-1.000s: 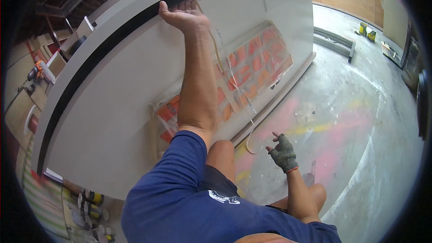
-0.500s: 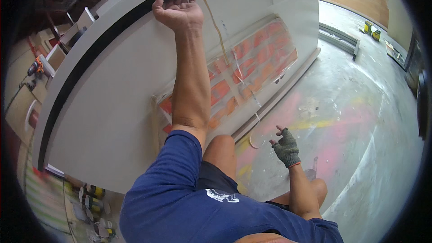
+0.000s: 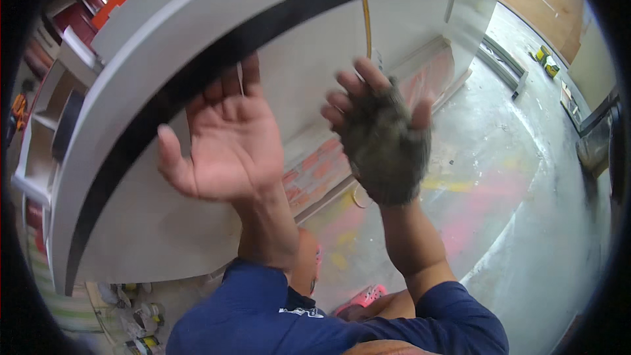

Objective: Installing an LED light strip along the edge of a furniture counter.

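Observation:
A large pale grey panel or counter (image 3: 151,223) stands in front of me, with a curved black strip (image 3: 197,72) along its upper edge. My left hand (image 3: 230,144) is bare and palm up, its fingers extended under that strip; the strip's edge hides some fingertips, so contact is unclear. To its right my right hand (image 3: 384,138), in a dark fingerless knit glove, is raised with fingers spread and somewhat blurred. Nothing shows in it. Behind the hands, a red-and-orange brick-patterned piece (image 3: 319,171) leans low along the panel.
A yellowish cord (image 3: 367,26) hangs down the panel. Grey metal channels (image 3: 503,66) and yellow-and-black containers (image 3: 547,60) are on the paint-stained floor (image 3: 486,223) at right. Several tins (image 3: 148,319) stand at lower left. White open compartments (image 3: 52,125) are beyond the panel's left edge.
My right hand has risen from near the floor to beside the left, just under the panel's top edge. My view is closer to the edge; the left hand stays beneath it.

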